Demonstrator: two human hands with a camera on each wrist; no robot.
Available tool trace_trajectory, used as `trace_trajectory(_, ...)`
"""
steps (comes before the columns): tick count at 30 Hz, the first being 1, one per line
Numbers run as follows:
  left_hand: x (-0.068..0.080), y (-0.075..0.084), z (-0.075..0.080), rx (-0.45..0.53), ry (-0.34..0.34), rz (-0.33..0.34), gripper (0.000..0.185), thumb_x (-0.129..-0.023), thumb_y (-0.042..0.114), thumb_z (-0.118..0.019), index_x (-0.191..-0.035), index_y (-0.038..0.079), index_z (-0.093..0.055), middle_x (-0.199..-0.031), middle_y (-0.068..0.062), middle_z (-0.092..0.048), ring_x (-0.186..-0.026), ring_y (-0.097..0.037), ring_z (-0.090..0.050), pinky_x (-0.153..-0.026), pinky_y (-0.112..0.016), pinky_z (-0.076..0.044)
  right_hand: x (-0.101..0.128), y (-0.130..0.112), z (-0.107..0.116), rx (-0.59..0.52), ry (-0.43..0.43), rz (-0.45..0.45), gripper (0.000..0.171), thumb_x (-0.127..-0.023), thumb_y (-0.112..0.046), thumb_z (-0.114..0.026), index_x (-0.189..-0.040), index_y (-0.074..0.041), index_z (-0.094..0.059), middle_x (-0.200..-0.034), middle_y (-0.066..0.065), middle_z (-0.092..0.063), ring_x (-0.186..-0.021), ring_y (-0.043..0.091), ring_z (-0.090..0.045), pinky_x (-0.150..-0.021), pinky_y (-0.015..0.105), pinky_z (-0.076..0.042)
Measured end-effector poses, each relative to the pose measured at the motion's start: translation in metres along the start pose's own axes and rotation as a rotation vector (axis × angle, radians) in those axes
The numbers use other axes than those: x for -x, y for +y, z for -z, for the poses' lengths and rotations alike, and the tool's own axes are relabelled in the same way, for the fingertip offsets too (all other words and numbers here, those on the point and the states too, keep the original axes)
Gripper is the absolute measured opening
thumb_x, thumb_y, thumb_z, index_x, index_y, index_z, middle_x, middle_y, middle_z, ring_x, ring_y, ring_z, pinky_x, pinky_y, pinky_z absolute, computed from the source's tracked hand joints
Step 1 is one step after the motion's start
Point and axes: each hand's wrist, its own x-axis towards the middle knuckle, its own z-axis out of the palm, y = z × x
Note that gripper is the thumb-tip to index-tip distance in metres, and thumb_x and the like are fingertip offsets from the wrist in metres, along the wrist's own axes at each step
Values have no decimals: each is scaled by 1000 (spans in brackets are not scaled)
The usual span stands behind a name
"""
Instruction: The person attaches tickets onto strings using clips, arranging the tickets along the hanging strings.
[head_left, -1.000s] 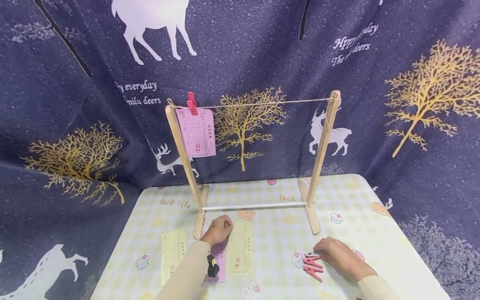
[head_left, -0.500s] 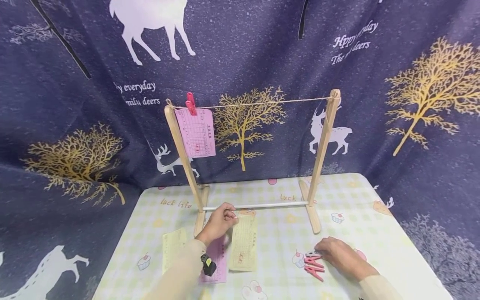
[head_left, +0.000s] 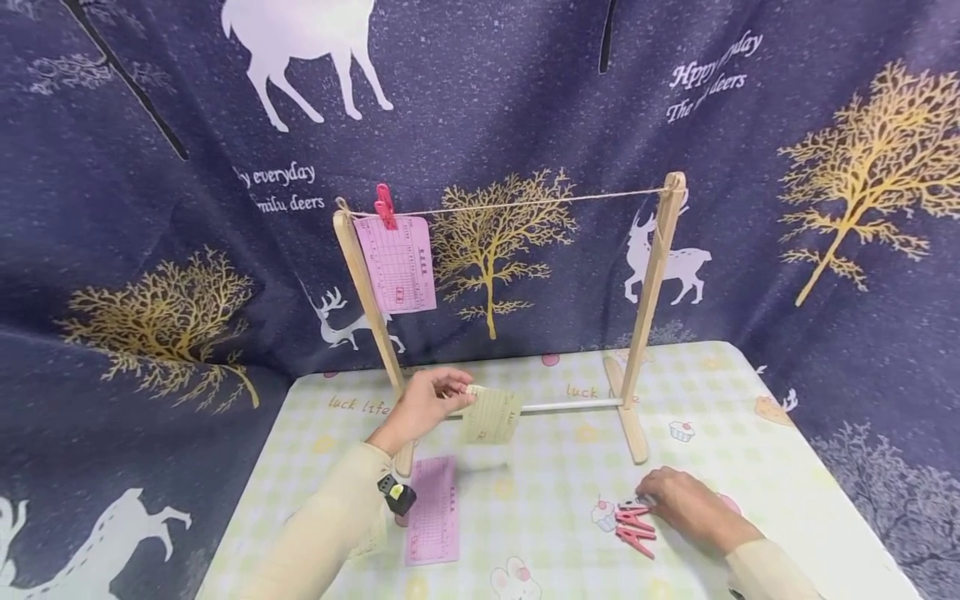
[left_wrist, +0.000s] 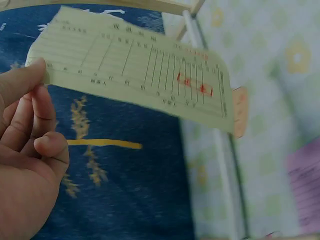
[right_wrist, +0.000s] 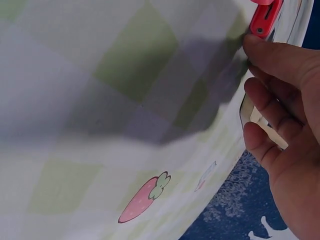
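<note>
My left hand pinches a yellow printed slip by one corner, thumb on top, holding it up in front of the rack's bottom bar. In the left wrist view a red stamp shows near the far end of the slip. Resting low on the cloth at the right, my right hand has thumb and forefinger at the end of a red clothespin. More pink-red clothespins lie beside its fingertips. A pink slip lies flat below the left wrist; another yellow slip is mostly hidden by the sleeve.
A wooden rack stands toward the back, with a string tied between its posts. From the string's left end hangs a pink slip under a red clothespin. Behind the checked tablecloth is a dark blue deer-print curtain.
My left hand has lifted the yellow slip off the cloth, moving up and away toward the rack. The right hand has stayed by the clothespins.
</note>
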Motion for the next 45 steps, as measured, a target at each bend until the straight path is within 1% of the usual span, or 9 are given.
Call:
trace_trajectory(6, -5, 17, 15, 21, 12, -38, 10, -86, 4, -78, -93, 4, -71, -82, -3, -70, -69, -12, -59, -60, -22, -47, -2, 0, 3, -5, -45, -37, 23, -78, 1, -78, -97, -10, -73, -93, -1, -69, -88, 20, -66, -79, 41, -56)
trace_trajectory(12, -10, 24, 21, 12, 30, -75, 7, -88, 4, -75, -93, -1, -73, -82, -10, -70, -64, -13, -55, -57, -21, -43, -11, -2, 20, -28, -87, -66, 28, -77, 2, -76, -102, -9, -71, -99, -1, -68, -94, 25, -66, -83, 44, -55)
trace_trajectory(15, -13, 30, 24, -7, 43, -71, 9, -90, 7, -75, -95, 0, -75, -83, -11, -71, -64, -13, -53, -57, -21, -42, -19, -5, 35, -20, -52, -43, 31, -77, 2, -76, -105, -8, -70, -102, -1, -66, -97, 27, -65, -86, 46, -54)
trace_trajectory(20, -17, 38, 31, -32, 60, -67, 8, -91, 10, -74, -96, 3, -76, -84, -6, -72, -67, -14, -57, -60, -21, -45, -33, -11, 63, 14, 56, 33, 31, -78, 1, -76, -107, -10, -69, -104, -2, -64, -98, 24, -64, -84, 45, -55)
trace_trajectory(23, -19, 41, 37, -33, 68, -80, 8, -92, 10, -73, -96, 3, -76, -84, -7, -72, -68, -16, -58, -61, -22, -45, -40, -16, 78, 9, 93, 41, 31, -80, -1, -75, -108, -11, -69, -105, -3, -63, -99, 23, -63, -85, 44, -55)
trace_trajectory(29, -20, 45, 44, 17, 93, -90, 10, -93, 9, -72, -97, 0, -74, -86, -12, -72, -71, -18, -61, -63, -22, -47, -54, -28, 103, -17, 131, 46, 26, -86, -4, -73, -111, -9, -69, -109, -3, -62, -101, 20, -62, -84, 41, -55)
trace_trajectory(39, -24, 52, 53, 44, 150, -94, 10, -93, 11, -72, -97, 1, -73, -81, -7, -70, -70, -13, -61, -60, -23, -46, -80, -40, 141, -76, 185, 126, 34, -79, 2, -77, -112, -3, -68, -102, -1, -60, -89, 12, -59, -73, 35, -54)
trace_trajectory(44, -26, 58, 56, 51, 157, -112, 12, -93, 11, -72, -97, 0, -73, -81, -9, -69, -70, -15, -59, -62, -22, -46, -96, -46, 161, -108, 182, 166, 32, -82, 1, -73, -113, -4, -67, -105, -2, -62, -89, 10, -58, -73, 36, -54)
trace_trajectory(45, -24, 64, 57, 52, 155, -110, 12, -93, 9, -71, -97, -2, -73, -81, -11, -68, -69, -14, -58, -62, -22, -46, -99, -47, 165, -111, 184, 176, 32, -83, 1, -72, -114, -4, -67, -107, -1, -63, -90, 9, -59, -74, 37, -54)
